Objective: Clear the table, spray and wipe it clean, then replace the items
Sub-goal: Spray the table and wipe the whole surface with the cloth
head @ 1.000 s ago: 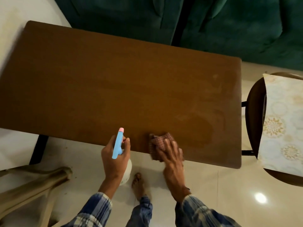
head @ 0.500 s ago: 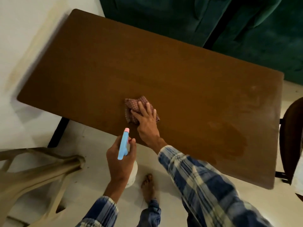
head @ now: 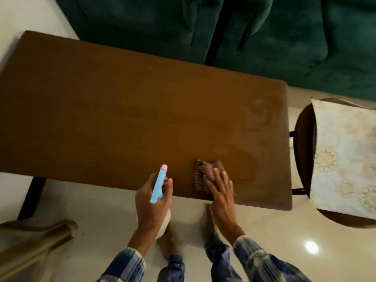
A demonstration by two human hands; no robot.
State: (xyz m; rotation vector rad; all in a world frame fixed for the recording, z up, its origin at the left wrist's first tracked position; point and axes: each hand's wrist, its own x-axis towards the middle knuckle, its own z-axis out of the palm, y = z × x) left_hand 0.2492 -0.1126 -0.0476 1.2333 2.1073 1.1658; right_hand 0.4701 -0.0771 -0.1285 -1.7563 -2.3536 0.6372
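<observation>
Dark green sofa [head: 264, 37] across the far side, 1 in view, right behind the table. Pale glossy floor tiles [head: 274, 231] below and around, w/ 1 bright light glare [head: 311, 246] at lower right.

1 brown wood-look table [head: 122, 119], rectangular, rounded corners, black leg under the left end. Top bare except for the cloth; darker damp patch [head: 244, 165] near the right end, faint streaks beyond it.

1 dark round stand [head: 305, 143] just off the table's right end, not touching, w/ 1 pale patterned sheet [head: 345, 155] draped over it. 1 beige plastic chair [head: 30, 241] at lower left, blurred.

2 plaid sleeves, 2 hands. Right hand [head: 219, 190] flat, fingers straight and slightly spread, pressing 1 checked reddish cloth [head: 205, 171] onto the tabletop close to the near edge, just left of the damp patch. Cloth bunched, partly under the fingers.

Left hand [head: 152, 202] wrapped round 1 spray bottle [head: 158, 184]: blue head w/ pink tip poking over the table's near edge, white body below the palm, over the floor. Approx level w/ the right hand, close beside it, not touching.
</observation>
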